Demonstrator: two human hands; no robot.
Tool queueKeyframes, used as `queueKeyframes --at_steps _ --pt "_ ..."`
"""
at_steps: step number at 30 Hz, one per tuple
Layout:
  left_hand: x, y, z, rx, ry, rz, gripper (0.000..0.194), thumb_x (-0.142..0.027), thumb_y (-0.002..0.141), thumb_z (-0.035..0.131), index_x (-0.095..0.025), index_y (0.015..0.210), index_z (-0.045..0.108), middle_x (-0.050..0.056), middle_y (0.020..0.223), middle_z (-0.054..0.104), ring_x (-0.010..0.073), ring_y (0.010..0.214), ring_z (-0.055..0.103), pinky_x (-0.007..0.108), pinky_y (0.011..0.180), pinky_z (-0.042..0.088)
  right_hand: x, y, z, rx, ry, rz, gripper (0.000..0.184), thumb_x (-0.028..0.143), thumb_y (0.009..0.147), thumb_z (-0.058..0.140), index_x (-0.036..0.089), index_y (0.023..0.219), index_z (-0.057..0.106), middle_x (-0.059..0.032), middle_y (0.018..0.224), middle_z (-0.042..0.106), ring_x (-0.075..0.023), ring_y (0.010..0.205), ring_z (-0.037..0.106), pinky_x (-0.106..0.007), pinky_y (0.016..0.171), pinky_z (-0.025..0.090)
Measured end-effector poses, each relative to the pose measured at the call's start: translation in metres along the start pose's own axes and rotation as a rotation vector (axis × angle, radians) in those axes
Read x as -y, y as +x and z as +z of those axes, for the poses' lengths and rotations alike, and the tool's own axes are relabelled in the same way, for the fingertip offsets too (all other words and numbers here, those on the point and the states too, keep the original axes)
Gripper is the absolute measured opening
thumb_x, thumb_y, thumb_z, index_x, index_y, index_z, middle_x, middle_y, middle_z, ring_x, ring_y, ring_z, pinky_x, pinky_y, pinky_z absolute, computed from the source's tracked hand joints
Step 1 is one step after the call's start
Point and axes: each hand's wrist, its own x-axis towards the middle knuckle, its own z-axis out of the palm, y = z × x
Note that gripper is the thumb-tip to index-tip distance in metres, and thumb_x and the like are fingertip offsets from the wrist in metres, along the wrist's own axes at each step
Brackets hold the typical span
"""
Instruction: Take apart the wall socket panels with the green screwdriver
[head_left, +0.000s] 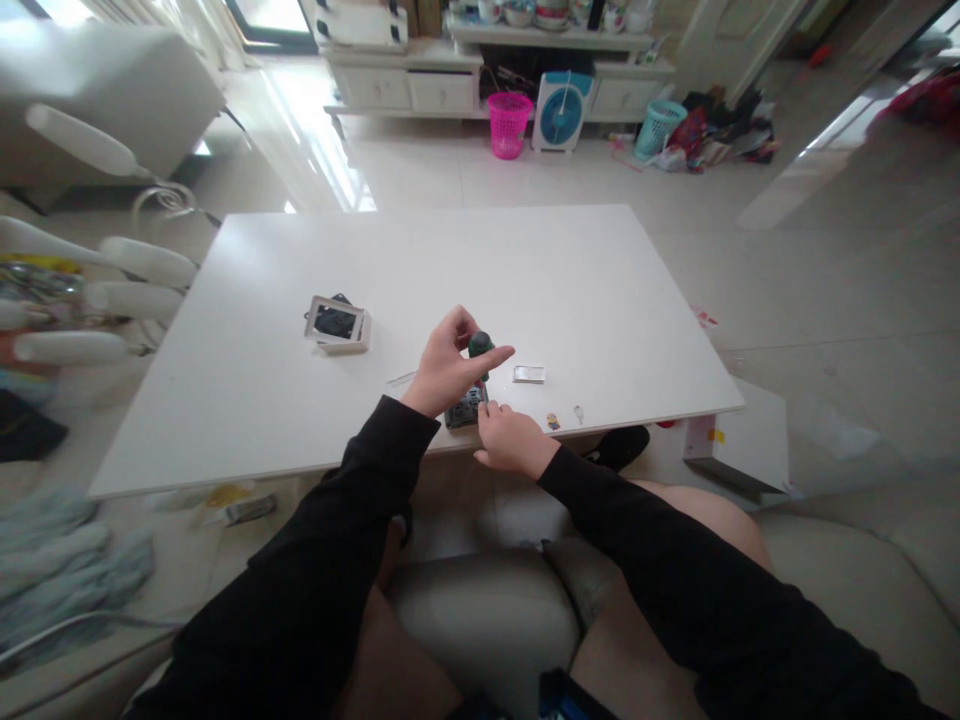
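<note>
My left hand (448,362) is curled around a screwdriver (480,343) with a dark green and black handle, its thumb stretched across toward the right. The screwdriver stands upright over a small dark electronic device (466,410) with exposed inner parts, which lies at the table's near edge. Pressed against the device's right side are the closed fingers of my right hand (514,435). My left hand and wrist cover part of the device, and the screwdriver's tip cannot be made out. Right of the hands lies a small clear rectangular case (529,374).
On the white table (247,400), an open box (341,325) with a dark item stands left. A small yellow-and-blue figure (553,421) and a little clear piece (578,412) lie near the front edge. Beyond are a pink basket (509,125) and a blue fan (562,112).
</note>
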Motion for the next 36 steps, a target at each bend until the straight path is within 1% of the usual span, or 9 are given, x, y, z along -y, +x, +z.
queueKeyframes --at_steps 3,5,10,17,20,23,29,32,36 --pt "-0.004 0.0 -0.004 0.132 -0.079 -0.042 0.036 -0.051 0.086 0.071 -0.019 0.094 0.06 0.002 0.082 0.058 0.0136 0.075 0.06 0.021 0.05 0.056 0.0 -0.001 -0.001 0.003 0.001 0.0 0.068 0.038 0.093 0.065 -0.007 0.142 0.052 -0.032 0.139 0.057 -0.0354 0.115 0.063 -0.043 0.096 0.058" --pt "-0.007 0.0 -0.006 0.2 -0.093 -0.067 0.04 -0.056 0.091 0.062 -0.017 0.096 0.067 0.006 0.089 0.06 0.0154 0.081 0.061 0.022 0.053 0.059 0.0 -0.002 -0.002 0.0 -0.002 -0.004 0.067 0.039 0.093 0.065 -0.007 0.141 0.053 -0.0318 0.139 0.057 -0.0353 0.115 0.063 -0.043 0.096 0.058" --pt "-0.012 0.003 -0.015 0.23 -0.006 -0.041 0.036 -0.05 0.087 0.073 -0.014 0.088 0.075 0.008 0.095 0.059 0.0142 0.079 0.063 0.022 0.054 0.059 0.0 -0.002 -0.001 -0.008 -0.008 -0.004 0.067 0.04 0.094 0.064 -0.006 0.142 0.053 -0.0313 0.137 0.058 -0.0345 0.114 0.063 -0.042 0.095 0.058" --pt "-0.007 0.003 -0.013 0.185 0.021 0.005 0.032 -0.04 0.077 0.085 -0.013 0.082 0.068 0.008 0.087 0.069 0.0134 0.075 0.065 0.02 0.053 0.052 0.0 -0.002 0.0 -0.015 -0.007 -0.011 0.069 0.039 0.094 0.065 -0.007 0.143 0.052 -0.0306 0.137 0.058 -0.0361 0.114 0.063 -0.044 0.095 0.058" --pt "-0.004 0.0 -0.004 0.126 0.023 -0.016 0.038 -0.039 0.073 0.088 -0.015 0.078 0.059 0.01 0.091 0.072 0.0148 0.078 0.067 0.02 0.051 0.051 0.0 -0.002 -0.001 -0.015 -0.013 -0.015 0.068 0.039 0.094 0.064 -0.007 0.143 0.053 -0.0307 0.139 0.057 -0.0364 0.116 0.063 -0.044 0.096 0.058" --pt "-0.002 -0.001 0.002 0.076 0.006 -0.035 0.047 -0.04 0.07 0.09 -0.019 0.078 0.049 0.005 0.081 0.07 0.0132 0.069 0.065 0.019 0.048 0.05 0.0 -0.002 -0.001 -0.012 -0.006 -0.007 0.067 0.039 0.094 0.064 -0.005 0.143 0.053 -0.0303 0.139 0.058 -0.0358 0.117 0.063 -0.043 0.097 0.058" --pt "-0.003 0.001 -0.011 0.23 -0.145 -0.065 0.039 -0.053 0.09 0.066 -0.017 0.105 0.066 0.007 0.088 0.07 0.0173 0.085 0.07 0.023 0.059 0.057 -0.013 -0.002 -0.007 0.043 0.024 -0.062 0.072 0.037 0.094 0.066 -0.007 0.148 0.046 -0.0296 0.136 0.06 -0.0356 0.119 0.065 -0.043 0.099 0.057" --pt "-0.003 0.003 -0.017 0.244 -0.115 -0.062 0.04 -0.053 0.089 0.07 -0.015 0.101 0.07 0.008 0.089 0.07 0.0155 0.082 0.068 0.024 0.061 0.058 -0.02 -0.002 -0.01 0.074 0.043 -0.085 0.067 0.036 0.097 0.063 -0.004 0.149 0.048 -0.0279 0.133 0.063 -0.0347 0.118 0.068 -0.042 0.099 0.057" --pt "0.002 0.006 -0.016 0.077 -0.012 0.0 0.037 -0.042 0.077 0.085 -0.016 0.083 0.059 0.008 0.092 0.071 0.0137 0.075 0.066 0.021 0.051 0.053 -0.021 -0.001 -0.014 0.088 0.055 -0.079 0.061 0.036 0.098 0.063 -0.001 0.146 0.052 -0.027 0.129 0.066 -0.0343 0.116 0.069 -0.041 0.096 0.057"
